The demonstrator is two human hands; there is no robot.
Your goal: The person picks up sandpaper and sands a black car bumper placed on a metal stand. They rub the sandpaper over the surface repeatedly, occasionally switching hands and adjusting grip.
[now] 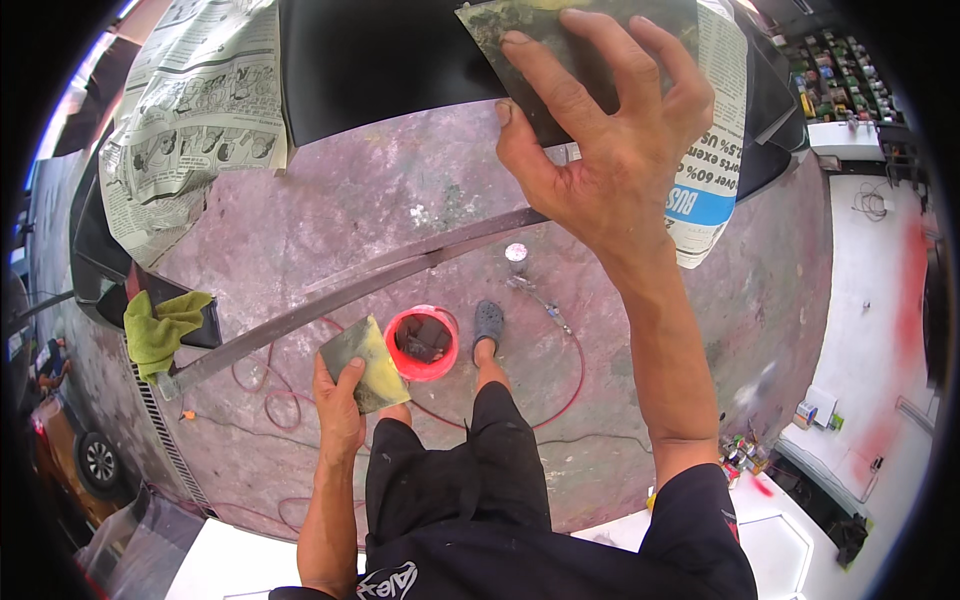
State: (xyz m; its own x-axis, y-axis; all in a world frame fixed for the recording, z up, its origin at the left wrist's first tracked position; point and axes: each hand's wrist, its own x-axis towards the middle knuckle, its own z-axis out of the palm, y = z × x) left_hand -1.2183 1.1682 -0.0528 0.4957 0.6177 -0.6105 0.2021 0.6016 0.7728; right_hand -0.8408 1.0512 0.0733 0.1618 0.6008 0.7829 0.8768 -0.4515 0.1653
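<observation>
1. Clock hours run from the middle of the view. The black panel (390,60) lies bare at eleven, flanked by a crumpled newspaper sheet (200,120) at ten and a second newspaper sheet (722,120) at two.
2. Work on the panel seems under way to me; how much is left I can't tell, with its far part out of sight.
3. Toward one o'clock, the right hand (620,150) lies fingers spread over the upper sheet (565,50); gripping or just pressing, I can't say.
4. At eight, the left hand (340,410), well apart from the other, pinches the lower sheet (372,355) near the red bucket (447,365).
5. Both look like abrasive sheets, grey and smudged; the lower one is yellow along one side. The panel looks smooth, dark and slightly glossy.
</observation>
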